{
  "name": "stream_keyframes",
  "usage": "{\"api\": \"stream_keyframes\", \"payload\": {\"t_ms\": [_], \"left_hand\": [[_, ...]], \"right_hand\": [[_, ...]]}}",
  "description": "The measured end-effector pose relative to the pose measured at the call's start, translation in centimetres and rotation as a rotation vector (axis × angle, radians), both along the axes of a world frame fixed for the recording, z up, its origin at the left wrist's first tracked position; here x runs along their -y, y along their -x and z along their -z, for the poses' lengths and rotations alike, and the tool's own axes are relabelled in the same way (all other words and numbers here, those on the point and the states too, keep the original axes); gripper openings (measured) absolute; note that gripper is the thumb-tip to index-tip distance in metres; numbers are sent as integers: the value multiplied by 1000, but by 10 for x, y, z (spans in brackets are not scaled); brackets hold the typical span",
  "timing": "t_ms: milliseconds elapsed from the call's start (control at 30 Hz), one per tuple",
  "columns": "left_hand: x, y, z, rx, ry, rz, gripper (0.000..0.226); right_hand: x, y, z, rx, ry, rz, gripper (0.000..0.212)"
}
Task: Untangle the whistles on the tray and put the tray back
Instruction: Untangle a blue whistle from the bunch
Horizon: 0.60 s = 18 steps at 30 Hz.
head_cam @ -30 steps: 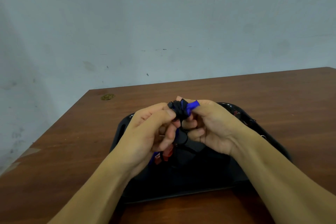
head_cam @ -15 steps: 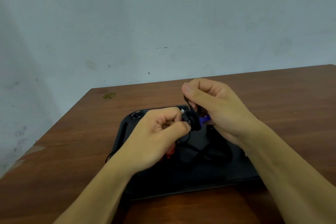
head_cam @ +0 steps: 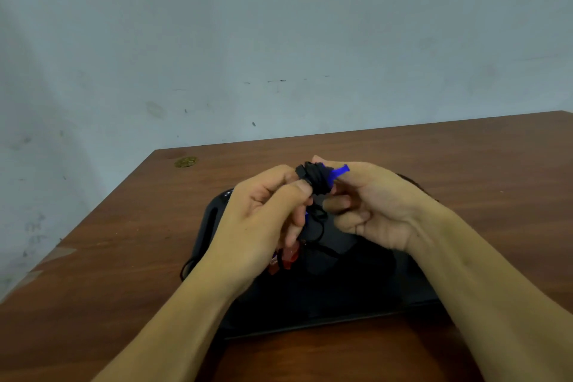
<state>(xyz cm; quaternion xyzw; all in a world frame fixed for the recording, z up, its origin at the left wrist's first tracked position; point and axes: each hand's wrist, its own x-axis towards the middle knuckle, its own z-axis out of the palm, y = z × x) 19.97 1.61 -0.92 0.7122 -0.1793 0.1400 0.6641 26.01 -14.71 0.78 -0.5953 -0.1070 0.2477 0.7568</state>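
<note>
While both hands hover above the black tray [head_cam: 356, 298] on the worktop [head_cam: 130, 245], left hand [head_cam: 263, 220] and right hand [head_cam: 372, 211] pinch one knotted black cord bundle [head_cam: 313, 180] — blue whistle [head_cam: 339, 170] protruding (red whistles [head_cam: 286, 257] dangle beneath).

tray [head_cam: 356, 304] on table [head_cam: 124, 257] | both hands above tray, cord bundle [head_cam: 314, 178] between them | whistle [head_cam: 286, 257] under left hand [head_cam: 263, 220]

**No readable text**

I can read no words, numbers, brands or signs anywhere in front of me. The small round gold mark [head_cam: 186, 162] near the far left corner of my counter [head_cam: 465, 164] is too blurred to make out.
</note>
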Motion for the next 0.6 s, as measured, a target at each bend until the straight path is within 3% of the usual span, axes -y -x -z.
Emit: {"api": "stream_keyframes", "payload": {"t_ms": [100,167,233,333,400,600], "left_hand": [[3,-1,2,-107,169,36,23],[5,-3,0,-176,296,49,21],[5,-4,-4,-248,422,45,25],[5,-4,-7,-308,511,24,24],[6,-5,-7,-307,498,-12,23],[5,-5,-6,-111,238,-224,28]], "right_hand": [[-8,2,4,-41,-68,58,19],[-11,2,5,49,-122,106,13],[-12,5,6,270,-68,184,10],[-16,12,8,746,173,359,10],[-21,16,9,887,247,433,7],[-24,20,7,710,203,419,9]]}}
